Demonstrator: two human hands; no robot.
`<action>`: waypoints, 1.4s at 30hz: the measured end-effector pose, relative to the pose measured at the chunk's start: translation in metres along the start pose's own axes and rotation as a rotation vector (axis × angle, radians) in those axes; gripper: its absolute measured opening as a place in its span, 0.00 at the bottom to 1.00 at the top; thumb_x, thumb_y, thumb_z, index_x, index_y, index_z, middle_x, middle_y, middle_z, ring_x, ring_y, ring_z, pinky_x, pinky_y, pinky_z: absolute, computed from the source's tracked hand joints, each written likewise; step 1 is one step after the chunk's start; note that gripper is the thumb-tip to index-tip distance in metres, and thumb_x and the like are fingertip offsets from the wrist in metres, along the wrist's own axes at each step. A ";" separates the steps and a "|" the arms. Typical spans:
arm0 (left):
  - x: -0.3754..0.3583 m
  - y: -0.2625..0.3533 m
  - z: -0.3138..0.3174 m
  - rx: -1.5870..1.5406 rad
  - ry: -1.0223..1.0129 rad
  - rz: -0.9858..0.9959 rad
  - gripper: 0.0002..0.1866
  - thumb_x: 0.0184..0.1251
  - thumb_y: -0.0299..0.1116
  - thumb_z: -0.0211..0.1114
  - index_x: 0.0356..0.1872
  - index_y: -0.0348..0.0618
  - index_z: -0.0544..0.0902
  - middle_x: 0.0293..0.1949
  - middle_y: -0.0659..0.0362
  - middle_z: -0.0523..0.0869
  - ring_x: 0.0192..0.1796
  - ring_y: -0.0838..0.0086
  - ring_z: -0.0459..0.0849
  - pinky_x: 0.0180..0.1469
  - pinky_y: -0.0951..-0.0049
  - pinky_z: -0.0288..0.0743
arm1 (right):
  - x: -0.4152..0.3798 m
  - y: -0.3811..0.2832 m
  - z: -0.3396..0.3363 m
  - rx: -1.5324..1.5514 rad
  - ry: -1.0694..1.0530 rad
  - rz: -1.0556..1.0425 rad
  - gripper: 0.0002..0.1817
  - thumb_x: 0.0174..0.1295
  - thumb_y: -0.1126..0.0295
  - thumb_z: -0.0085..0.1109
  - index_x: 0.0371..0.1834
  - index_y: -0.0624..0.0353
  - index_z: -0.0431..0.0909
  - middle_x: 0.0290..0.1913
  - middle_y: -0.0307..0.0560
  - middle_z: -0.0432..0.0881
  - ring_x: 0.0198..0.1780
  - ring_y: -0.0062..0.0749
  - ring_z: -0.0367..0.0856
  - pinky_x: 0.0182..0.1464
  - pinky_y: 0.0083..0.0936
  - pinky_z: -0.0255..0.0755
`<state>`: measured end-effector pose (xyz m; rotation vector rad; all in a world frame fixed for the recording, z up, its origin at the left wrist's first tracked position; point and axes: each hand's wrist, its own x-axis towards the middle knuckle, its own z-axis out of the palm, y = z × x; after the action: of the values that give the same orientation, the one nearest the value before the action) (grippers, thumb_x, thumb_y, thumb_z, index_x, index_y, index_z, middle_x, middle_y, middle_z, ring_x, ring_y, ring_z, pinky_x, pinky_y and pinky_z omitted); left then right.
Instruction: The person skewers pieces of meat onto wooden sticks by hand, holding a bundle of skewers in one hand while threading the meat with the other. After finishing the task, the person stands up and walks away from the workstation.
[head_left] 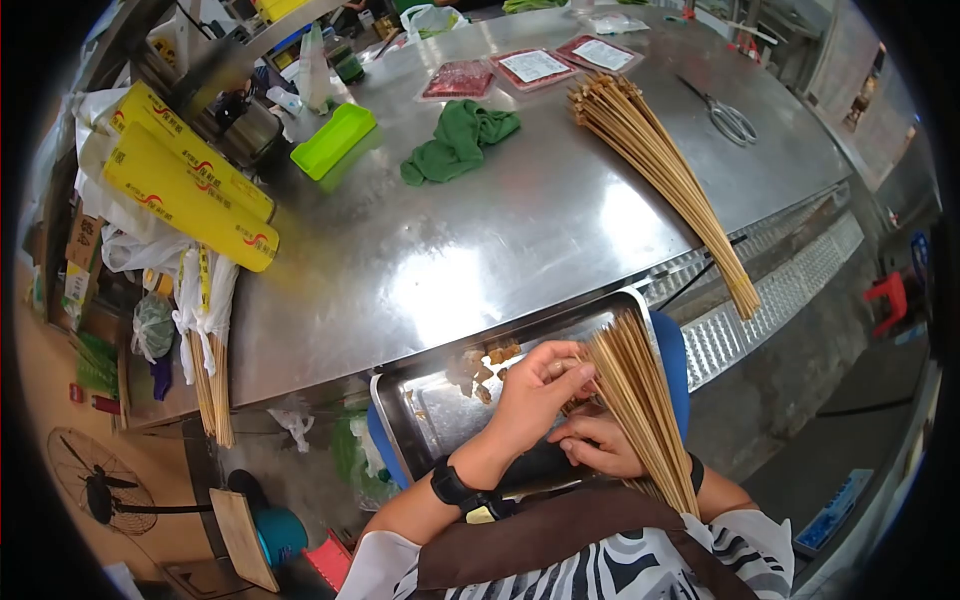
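Observation:
My left hand point(540, 395), with a black band on its wrist, is closed in a pinch beside a bundle of thin wooden skewers point(645, 410). What is between its fingertips is too small to make out. Just below, my right hand point(598, 440) has its fingers curled, and the skewers lie across its back and wrist; its grip is partly hidden. Both hands are over a metal tray point(420, 425), which holds small brown pieces point(485, 370) that look like meat.
On the steel table point(330, 300) lie a larger skewer bundle point(665, 170) overhanging the front edge, scissors point(728, 118), a green cloth point(458, 140), a green tray point(335, 140) and flat red packs point(535, 68). Yellow rolls point(190, 195) and bagged skewers point(208, 340) are at the left.

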<state>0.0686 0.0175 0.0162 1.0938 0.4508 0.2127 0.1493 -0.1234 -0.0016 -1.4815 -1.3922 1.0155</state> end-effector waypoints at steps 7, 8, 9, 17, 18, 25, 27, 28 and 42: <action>-0.010 0.001 -0.014 -0.129 0.032 0.043 0.15 0.60 0.21 0.61 0.46 0.38 0.69 0.30 0.57 0.83 0.32 0.76 0.82 0.36 0.78 0.76 | -0.004 0.008 0.007 0.488 0.213 0.170 0.13 0.67 0.73 0.41 0.51 0.67 0.67 0.34 0.45 0.75 0.33 0.23 0.76 0.40 0.22 0.71; -0.014 0.000 -0.017 -0.134 0.050 0.036 0.15 0.60 0.21 0.61 0.46 0.38 0.69 0.30 0.57 0.83 0.32 0.76 0.82 0.36 0.78 0.76 | -0.003 0.014 0.007 0.681 0.220 0.187 0.14 0.67 0.74 0.40 0.54 0.67 0.65 0.35 0.47 0.75 0.33 0.23 0.76 0.41 0.22 0.71; -0.017 -0.003 -0.020 -0.133 0.061 0.033 0.15 0.59 0.21 0.61 0.46 0.38 0.69 0.30 0.56 0.83 0.32 0.76 0.82 0.37 0.78 0.77 | -0.002 0.013 0.008 0.690 0.206 0.196 0.14 0.67 0.74 0.40 0.54 0.67 0.65 0.35 0.47 0.75 0.33 0.23 0.76 0.41 0.22 0.71; -0.019 -0.026 -0.046 0.069 0.153 0.077 0.11 0.60 0.22 0.61 0.44 0.38 0.72 0.34 0.57 0.83 0.33 0.77 0.82 0.36 0.79 0.76 | -0.001 -0.003 0.001 0.564 0.145 0.340 0.19 0.66 0.72 0.44 0.59 0.66 0.60 0.27 0.42 0.76 0.31 0.21 0.75 0.35 0.17 0.68; -0.019 -0.025 -0.049 0.181 0.220 0.157 0.11 0.61 0.23 0.61 0.44 0.38 0.74 0.34 0.58 0.83 0.34 0.78 0.82 0.36 0.79 0.76 | -0.001 -0.008 -0.002 0.508 0.176 0.416 0.20 0.66 0.73 0.45 0.60 0.66 0.59 0.27 0.43 0.76 0.30 0.21 0.74 0.34 0.17 0.67; -0.028 -0.008 -0.079 1.234 0.490 0.445 0.03 0.55 0.26 0.64 0.32 0.41 0.81 0.30 0.55 0.82 0.28 0.69 0.82 0.29 0.75 0.75 | 0.004 -0.015 -0.003 0.537 0.214 0.383 0.23 0.65 0.73 0.44 0.63 0.66 0.58 0.23 0.39 0.70 0.28 0.20 0.69 0.31 0.14 0.62; -0.022 -0.017 -0.077 1.313 0.552 0.429 0.04 0.55 0.28 0.64 0.32 0.41 0.81 0.29 0.55 0.81 0.28 0.66 0.81 0.29 0.72 0.75 | 0.004 -0.015 -0.002 0.543 0.207 0.383 0.22 0.65 0.73 0.44 0.63 0.66 0.59 0.24 0.39 0.70 0.28 0.20 0.69 0.31 0.14 0.62; -0.019 -0.021 -0.076 1.388 0.610 0.416 0.05 0.55 0.30 0.65 0.33 0.42 0.81 0.28 0.55 0.80 0.28 0.64 0.81 0.28 0.70 0.75 | 0.004 -0.015 -0.003 0.546 0.204 0.384 0.22 0.65 0.72 0.44 0.63 0.66 0.60 0.24 0.39 0.69 0.28 0.19 0.69 0.31 0.14 0.61; -0.006 -0.042 -0.069 1.217 0.633 0.379 0.05 0.55 0.29 0.64 0.31 0.41 0.79 0.32 0.57 0.81 0.30 0.70 0.82 0.30 0.73 0.74 | -0.001 -0.010 -0.005 0.448 0.200 0.297 0.22 0.67 0.71 0.41 0.63 0.66 0.58 0.26 0.42 0.71 0.26 0.18 0.70 0.29 0.15 0.63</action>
<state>0.0299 0.0518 -0.0457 2.3266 0.9938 0.6787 0.1504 -0.1243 0.0091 -1.4220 -0.7528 1.2287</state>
